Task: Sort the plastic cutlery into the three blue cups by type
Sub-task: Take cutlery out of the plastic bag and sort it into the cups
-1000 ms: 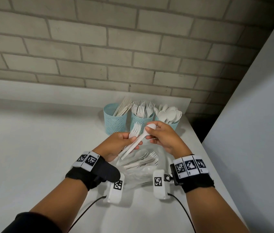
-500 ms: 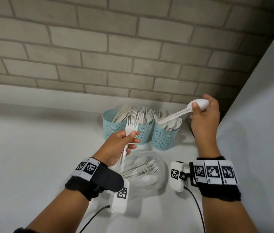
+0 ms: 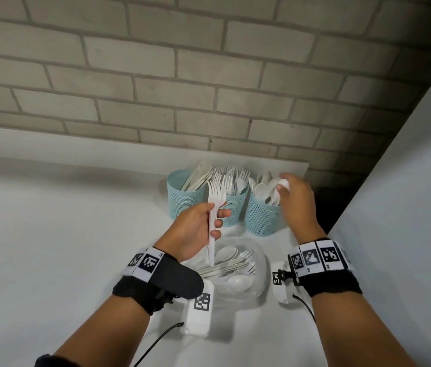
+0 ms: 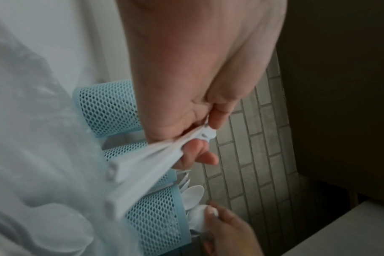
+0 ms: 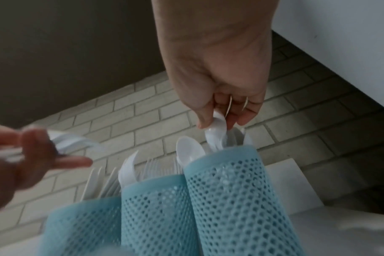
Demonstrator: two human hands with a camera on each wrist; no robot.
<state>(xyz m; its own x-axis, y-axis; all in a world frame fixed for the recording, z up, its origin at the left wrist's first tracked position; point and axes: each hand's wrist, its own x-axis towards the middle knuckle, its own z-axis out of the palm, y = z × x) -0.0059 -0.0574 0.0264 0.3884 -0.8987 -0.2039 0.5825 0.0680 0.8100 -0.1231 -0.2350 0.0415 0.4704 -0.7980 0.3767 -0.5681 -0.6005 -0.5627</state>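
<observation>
Clear plastic tub (image 3: 258,256), nearest, on the white table (image 3: 50,247): holds loose white plastic spoons and forks (image 3: 229,263).
Left hand (image 3: 195,229), at the tub's 11 o'clock: grip closed round two white plastic forks (image 3: 215,197), tines up.
Right hand (image 3: 295,205), at the tub's 1 o'clock: fingertips pinch the bowl of a white plastic spoon (image 5: 217,128), standing in the right cup.
Three blue mesh plastic cups (image 3: 186,200), farthest, by the brick wall (image 3: 209,75): knives left, forks middle, spoons right.
</observation>
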